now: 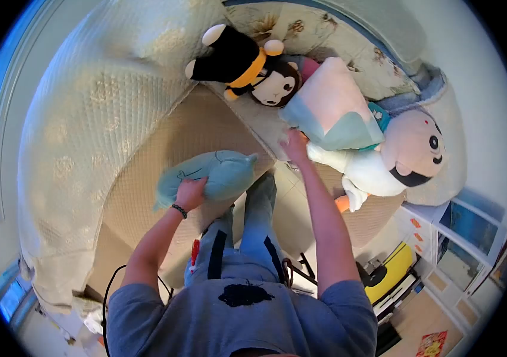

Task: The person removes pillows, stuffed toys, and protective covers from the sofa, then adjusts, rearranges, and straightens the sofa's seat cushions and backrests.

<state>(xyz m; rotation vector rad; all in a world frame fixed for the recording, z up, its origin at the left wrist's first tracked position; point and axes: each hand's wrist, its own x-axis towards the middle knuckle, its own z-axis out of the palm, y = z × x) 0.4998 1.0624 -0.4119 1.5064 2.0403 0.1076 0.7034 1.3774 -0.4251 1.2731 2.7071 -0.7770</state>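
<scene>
A pale blue-green plush toy (pixel 225 175) with thin drawn lines lies over the tan quilted sofa seat. Its near side is gripped by my left hand (pixel 191 194), which wears a dark beaded bracelet. My right hand (pixel 295 147) is at the seat's edge, beside the lower left corner of a pink and blue cushion (pixel 329 98). A small orange part shows at its fingers, which are blurred, so their grip is unclear. Beyond the cushion lies a large plush figure (pixel 411 146) with a round pink head and a white body. A black monkey plush (pixel 274 85) with a yellow band lies at the back.
A cream quilted cover (pixel 92 131) drapes over the sofa's left side. Floral fabric (pixel 301 27) lines the back. To the lower right stand a yellow object (pixel 391 271) and a white-framed cabinet (pixel 473 229). My legs are against the seat's front, above a tiled floor (pixel 292 208).
</scene>
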